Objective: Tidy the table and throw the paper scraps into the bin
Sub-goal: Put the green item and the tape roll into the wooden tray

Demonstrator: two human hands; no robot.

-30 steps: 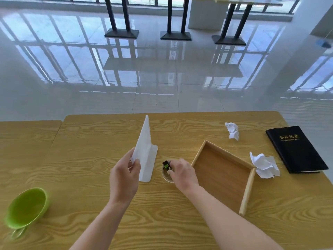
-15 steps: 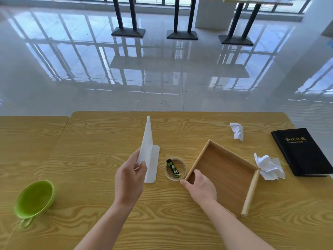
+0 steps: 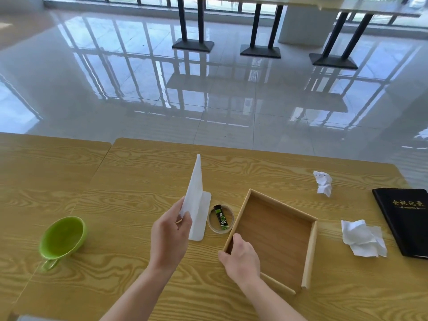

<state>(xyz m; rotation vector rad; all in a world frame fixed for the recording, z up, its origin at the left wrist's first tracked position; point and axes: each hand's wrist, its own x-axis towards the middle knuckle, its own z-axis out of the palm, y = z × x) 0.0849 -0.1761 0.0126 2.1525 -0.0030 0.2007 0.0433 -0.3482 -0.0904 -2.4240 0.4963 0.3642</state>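
My left hand (image 3: 170, 239) pinches the near edge of a white L-shaped stand (image 3: 196, 200) that rests upright on the wooden table (image 3: 129, 181). My right hand (image 3: 240, 258) grips the near left corner of an open wooden tray (image 3: 275, 237), fingers curled over its wall. Between the stand and the tray sits a small round coaster (image 3: 212, 225) with a black and green sachet (image 3: 221, 216) lying on it. Two crumpled paper scraps lie on the table to the right: a small one (image 3: 323, 183) farther back and a larger one (image 3: 362, 237) nearer. No bin is in view.
A green cup (image 3: 61, 237) sits tipped on the table's left side. A black notebook (image 3: 407, 218) with gold lettering lies at the right edge. Beyond the table is a glossy tiled floor with black table bases (image 3: 260, 52).
My right hand left the sachet on the coaster, moved right, and now grips the tray's near left corner. My left hand still holds the white stand.
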